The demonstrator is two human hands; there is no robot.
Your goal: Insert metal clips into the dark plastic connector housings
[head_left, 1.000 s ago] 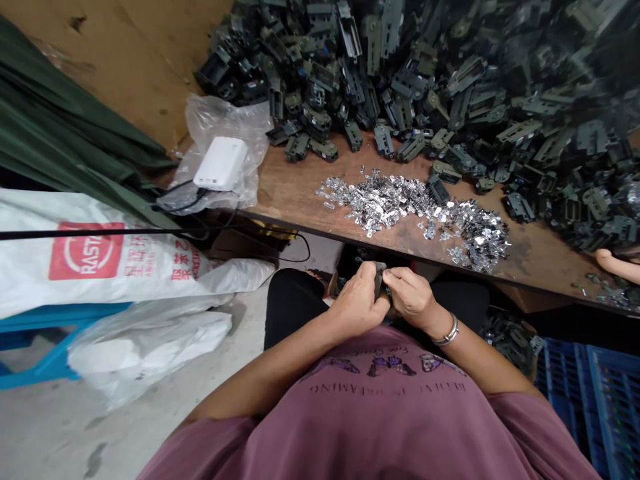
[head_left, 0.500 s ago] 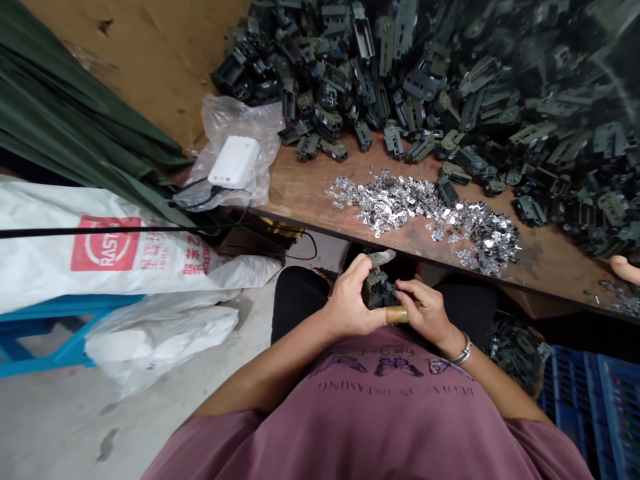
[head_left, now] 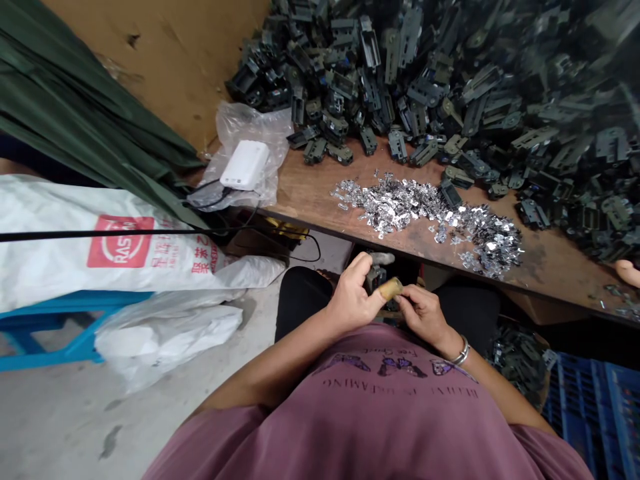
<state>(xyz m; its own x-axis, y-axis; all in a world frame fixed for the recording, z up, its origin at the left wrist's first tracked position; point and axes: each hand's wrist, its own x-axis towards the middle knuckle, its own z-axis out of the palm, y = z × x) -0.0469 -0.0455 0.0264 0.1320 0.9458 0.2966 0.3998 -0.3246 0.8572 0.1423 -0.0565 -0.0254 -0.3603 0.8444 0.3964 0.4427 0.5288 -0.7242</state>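
My left hand is closed around a dark grey plastic part, held above my lap just below the table edge. Yellowish wrapping covers its thumb, and grey wrapping covers its index finger. The thumb lies across the front and hides much of the part. Close to the thumb tip, my right hand has its thumb and fingertips pinched together. Whatever may be between them is too small to make out. On the table in front lies a spread of small shiny metal clips.
Dark plastic parts form a large heap at the back. A white power bank with a black cable lies on clear plastic to the left. Another person's finger shows at the right edge. Blue crates stand at lower right.
My left thumb has swung upward across the dark plastic part, covering more of it. My right hand stays beside it, fingers pinched. The whole view has shifted slightly.
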